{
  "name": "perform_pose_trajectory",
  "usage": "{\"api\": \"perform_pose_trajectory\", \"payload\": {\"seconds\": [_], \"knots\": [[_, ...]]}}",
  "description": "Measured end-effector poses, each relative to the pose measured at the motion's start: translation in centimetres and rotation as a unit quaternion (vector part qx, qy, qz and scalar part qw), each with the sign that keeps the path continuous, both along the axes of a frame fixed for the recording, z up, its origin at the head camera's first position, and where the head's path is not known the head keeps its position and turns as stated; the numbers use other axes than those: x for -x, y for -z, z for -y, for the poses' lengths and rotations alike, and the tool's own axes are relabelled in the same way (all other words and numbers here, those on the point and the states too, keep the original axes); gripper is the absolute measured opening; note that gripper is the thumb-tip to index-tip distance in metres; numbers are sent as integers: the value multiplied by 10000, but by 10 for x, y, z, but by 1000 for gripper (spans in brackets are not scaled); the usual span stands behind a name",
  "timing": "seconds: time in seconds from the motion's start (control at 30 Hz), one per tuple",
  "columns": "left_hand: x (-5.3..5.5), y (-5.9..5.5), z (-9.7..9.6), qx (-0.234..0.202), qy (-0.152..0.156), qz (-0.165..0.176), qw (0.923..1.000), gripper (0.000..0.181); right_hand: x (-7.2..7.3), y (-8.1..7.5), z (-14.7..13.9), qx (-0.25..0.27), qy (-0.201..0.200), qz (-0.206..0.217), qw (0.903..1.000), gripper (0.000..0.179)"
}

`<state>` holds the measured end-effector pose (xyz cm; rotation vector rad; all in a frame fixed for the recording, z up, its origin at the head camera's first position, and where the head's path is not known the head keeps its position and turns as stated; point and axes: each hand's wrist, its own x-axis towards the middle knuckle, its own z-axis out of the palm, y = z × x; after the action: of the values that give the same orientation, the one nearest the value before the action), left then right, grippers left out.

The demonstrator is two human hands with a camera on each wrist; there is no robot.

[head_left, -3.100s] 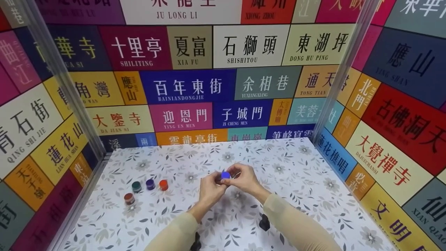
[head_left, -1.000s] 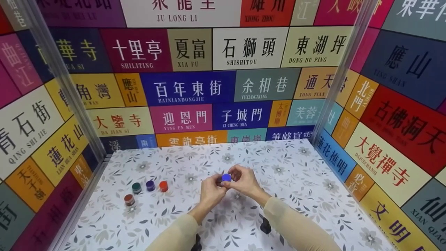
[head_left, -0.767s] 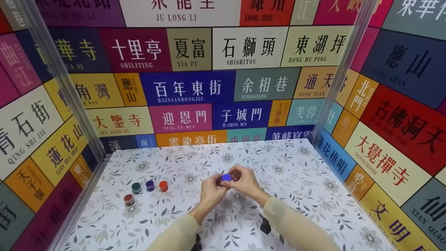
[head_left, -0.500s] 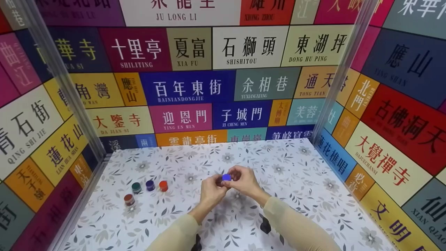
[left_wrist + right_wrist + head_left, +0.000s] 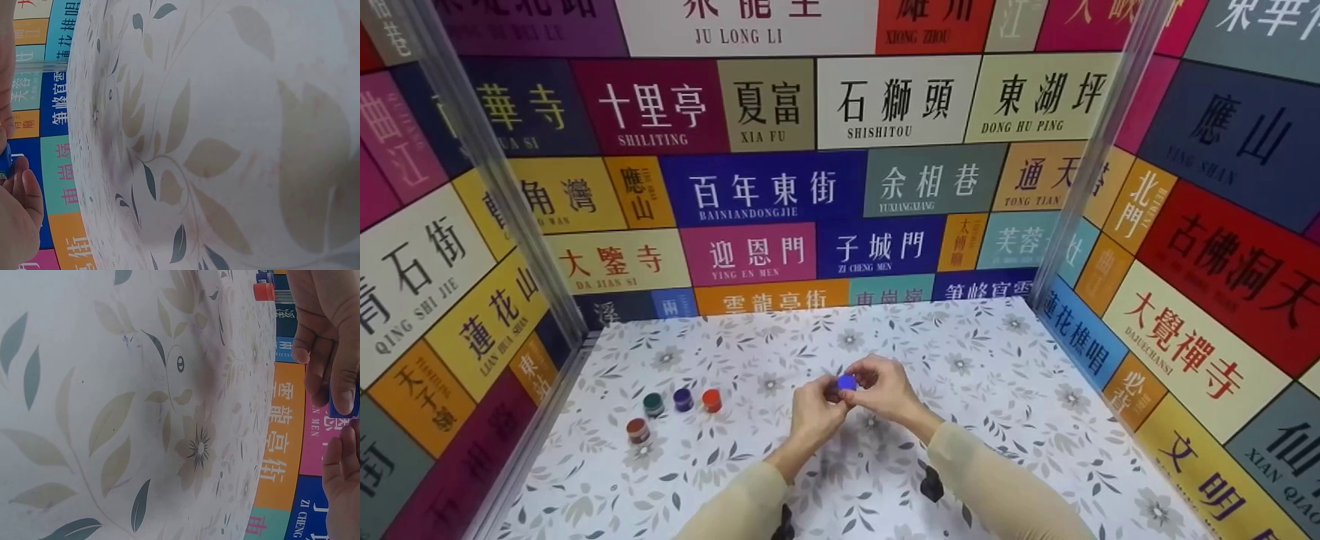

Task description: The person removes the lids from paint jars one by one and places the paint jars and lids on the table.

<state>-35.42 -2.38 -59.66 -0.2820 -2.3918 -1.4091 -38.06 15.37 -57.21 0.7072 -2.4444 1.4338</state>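
Observation:
In the head view, both hands meet above the middle of the table around a small blue paint jar point(image 5: 847, 382). My left hand point(image 5: 816, 409) pinches the jar from the left; in the right wrist view its thumb lies along the blue side. From the right, my right hand point(image 5: 887, 390) has thumb and fingertips on the jar, its round blue face turned toward the head camera. Seen from the left wrist, the blue jar point(image 5: 5, 162) is cut off at the frame edge between the two hands. Fingers cover much of the jar.
To the left stand several small paint jars: a brown one point(image 5: 638, 430), a green one point(image 5: 653, 404), a purple one point(image 5: 683, 399) and an orange-red one point(image 5: 712, 400). The table point(image 5: 720, 480) has a flowered cover, with sign-covered walls point(image 5: 765, 187) behind and at both sides.
Compared with three seconds ago, both hands and the blue jar sit very slightly lower in the head view. Over the last second they barely move. The other jars stand where they were.

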Motion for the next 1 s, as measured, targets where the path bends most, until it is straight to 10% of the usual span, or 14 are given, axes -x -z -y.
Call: {"api": "perform_pose_trajectory", "payload": {"seconds": [1.0], "knots": [[-1, -2, -1, -124, -5, 90, 9999, 23, -2, 2, -1, 113, 174, 38, 9998, 50]]}}
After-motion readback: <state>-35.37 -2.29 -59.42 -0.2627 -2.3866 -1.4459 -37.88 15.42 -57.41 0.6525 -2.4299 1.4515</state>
